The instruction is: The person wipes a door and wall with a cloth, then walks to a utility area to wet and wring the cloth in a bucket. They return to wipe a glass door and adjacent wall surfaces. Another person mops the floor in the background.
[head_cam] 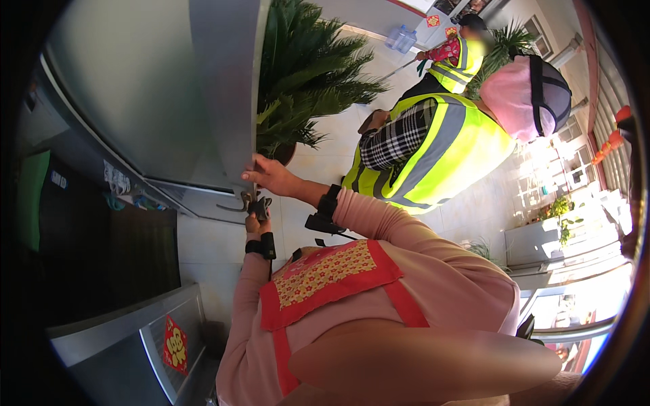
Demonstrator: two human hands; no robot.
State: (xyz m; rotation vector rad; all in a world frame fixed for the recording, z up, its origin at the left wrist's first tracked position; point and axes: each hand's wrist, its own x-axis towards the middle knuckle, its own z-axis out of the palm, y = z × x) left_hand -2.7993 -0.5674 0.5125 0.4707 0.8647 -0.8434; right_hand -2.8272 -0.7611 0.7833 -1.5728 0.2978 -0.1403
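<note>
A grey metal-framed door with a frosted panel stands before me. My right hand grips its free edge, the thumb lying on the near side and the fingertips partly hidden. Lower in the view, my left hand has hold of a dark grey cloth, bunched against the latch side of the door. The metal lever handle sticks out just beside that cloth.
A large potted cycad stands behind the door. Close on my right is a person in a yellow reflective vest; another person farther off holds a long pole. Two blue water jugs stand by the wall. A dark doorway lies left.
</note>
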